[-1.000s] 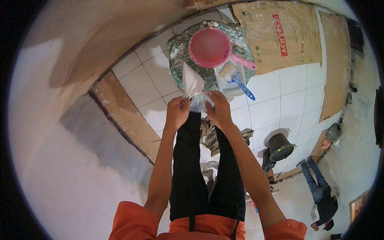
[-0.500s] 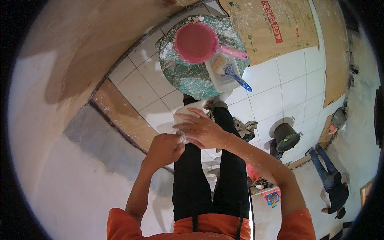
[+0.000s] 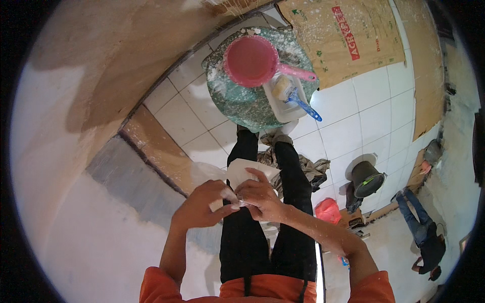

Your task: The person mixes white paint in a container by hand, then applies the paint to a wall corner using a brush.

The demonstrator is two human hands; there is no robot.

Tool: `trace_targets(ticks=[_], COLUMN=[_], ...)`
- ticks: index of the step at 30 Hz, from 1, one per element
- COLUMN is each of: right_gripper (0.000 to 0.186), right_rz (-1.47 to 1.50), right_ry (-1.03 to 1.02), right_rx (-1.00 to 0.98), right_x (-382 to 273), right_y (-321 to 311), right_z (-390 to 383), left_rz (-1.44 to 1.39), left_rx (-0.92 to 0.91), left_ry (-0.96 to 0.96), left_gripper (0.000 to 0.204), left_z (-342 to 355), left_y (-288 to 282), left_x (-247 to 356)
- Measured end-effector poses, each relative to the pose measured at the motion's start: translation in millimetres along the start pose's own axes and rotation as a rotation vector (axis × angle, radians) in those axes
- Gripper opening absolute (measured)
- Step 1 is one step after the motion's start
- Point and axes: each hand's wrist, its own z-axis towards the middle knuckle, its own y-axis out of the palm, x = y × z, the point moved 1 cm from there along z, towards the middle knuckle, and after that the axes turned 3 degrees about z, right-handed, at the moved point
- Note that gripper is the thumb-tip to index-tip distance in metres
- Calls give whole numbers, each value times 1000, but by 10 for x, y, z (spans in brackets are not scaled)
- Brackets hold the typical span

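Observation:
Above my thighs, both hands meet at a pale, flat, cream sheet-like piece [image 3: 246,171] with straight edges; its exact kind I cannot make out. My right hand [image 3: 260,198] is closed on its near edge, one finger raised along its face. My left hand [image 3: 199,206] is curled beside it, thumb and fingers pinched toward my right fingertips, which carry white smears. What that pinch holds is hidden. Farther ahead, a round green, white-spattered stool top [image 3: 232,108] bears a pink dipper [image 3: 251,60] and a white tray [image 3: 283,112] with a blue-handled brush [image 3: 301,105] across it.
White floor tiles [image 3: 343,103] are partly covered by brown paper sheeting [image 3: 323,50]. A dark bucket [image 3: 365,177], crumpled cloth [image 3: 305,166] and a red plastic bag [image 3: 328,209] lie to the right. Another person [image 3: 427,237] is at the far right. A wall [image 3: 116,70] rises on the left.
Both hands have come nearer my body with the pale piece, and more of its face shows. My left hand's fingers have loosened from a tight fist. The view has shifted slightly.

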Motion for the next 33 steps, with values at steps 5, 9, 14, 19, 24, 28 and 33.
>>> trace_targets(ticks=[5, 9, 14, 19, 24, 28, 33], right_gripper=[24, 21, 15, 6, 6, 13, 21], right_rz=[141, 375, 96, -211, 37, 508, 706], right_ry=[111, 196, 401, 229, 429, 674, 796], right_rx=[182, 301, 511, 464, 460, 557, 614], right_x=[-285, -522, -563, -472, -193, 144, 662], right_y=[89, -10, -358, -748, -890, -962, -996], right_z=[-201, -244, -316, -130, -241, -275, -248], left_rz=[-595, -936, -939, -824, -557, -629, -1015], left_rx=[-123, -709, -830, -853, -834, -742, -606], left_ry=[87, 238, 186, 170, -10, -232, -384], left_gripper=[64, 65, 78, 65, 54, 65, 60], left_z=[517, 1057, 1133, 1272, 1402, 1572, 1662], left_y=[-38, 553, 920, 829, 866, 1047, 1364], left_x=[-243, -390, -477, -185, -251, -466, -839])
